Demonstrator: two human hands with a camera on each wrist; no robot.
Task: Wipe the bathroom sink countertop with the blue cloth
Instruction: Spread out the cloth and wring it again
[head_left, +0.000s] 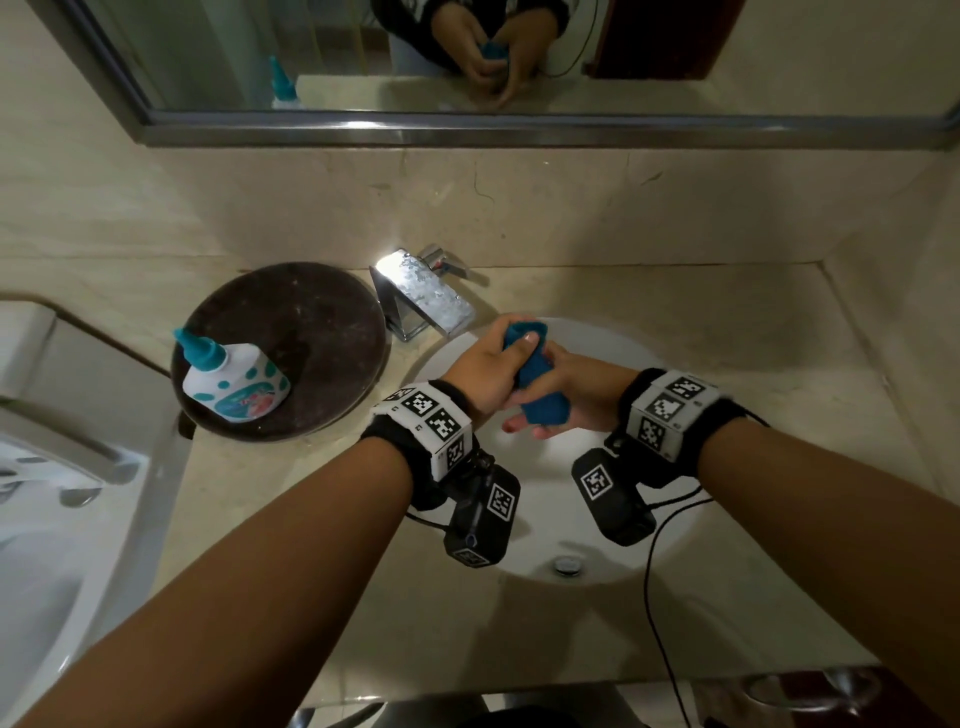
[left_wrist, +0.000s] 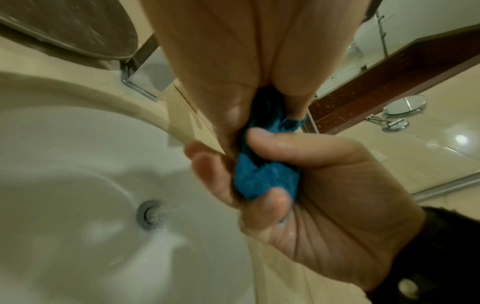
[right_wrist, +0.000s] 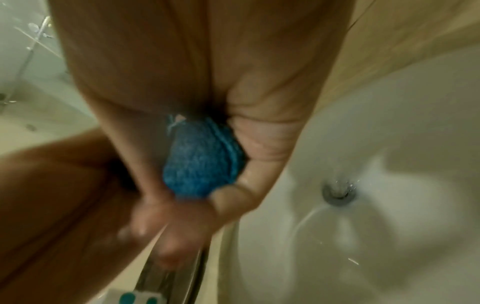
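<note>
The blue cloth (head_left: 536, 370) is bunched into a roll above the white sink basin (head_left: 623, 358). My left hand (head_left: 493, 364) grips its upper end, with the thumb across it. My right hand (head_left: 563, 400) curls round its lower end from the other side. In the left wrist view the cloth (left_wrist: 265, 179) sits squeezed between my left hand (left_wrist: 228, 113) and the fingers of my right hand (left_wrist: 298, 148). The right wrist view shows the cloth (right_wrist: 200, 164) bulging out of my right hand (right_wrist: 259, 144). The beige countertop (head_left: 769, 332) surrounds the basin.
A chrome faucet (head_left: 423, 293) stands behind the basin. To its left a dark round tray (head_left: 322, 312) carries a white bottle with a teal cap (head_left: 234, 387). The drain (head_left: 567, 565) has water drops around it. A mirror (head_left: 363, 62) hangs above; a white fixture (head_left: 41, 519) lies far left.
</note>
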